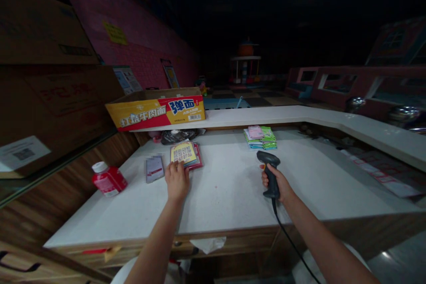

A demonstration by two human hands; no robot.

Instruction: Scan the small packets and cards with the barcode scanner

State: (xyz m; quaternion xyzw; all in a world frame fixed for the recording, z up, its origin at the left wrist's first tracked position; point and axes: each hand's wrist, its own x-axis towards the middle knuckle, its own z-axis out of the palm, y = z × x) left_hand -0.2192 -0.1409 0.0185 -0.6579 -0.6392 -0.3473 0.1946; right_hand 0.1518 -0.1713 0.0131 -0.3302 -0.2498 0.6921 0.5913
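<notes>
My right hand (278,183) is wrapped round the grip of a dark barcode scanner (269,169), whose head points away from me over the white counter (233,191); its black cable hangs down past the front edge. My left hand (177,180) rests on the counter with its fingertips on the near edge of a small stack of packets (185,153) topped by a yellow card with printed codes. The fingers lie fairly flat and hold nothing. A small grey card (154,168) lies just left of that hand.
A red bottle with a white cap (108,179) lies at the counter's left. A second stack of green and pink packets (261,137) sits at the back. A yellow and red noodle carton (156,107) stands on the raised ledge. Cardboard boxes fill the left side.
</notes>
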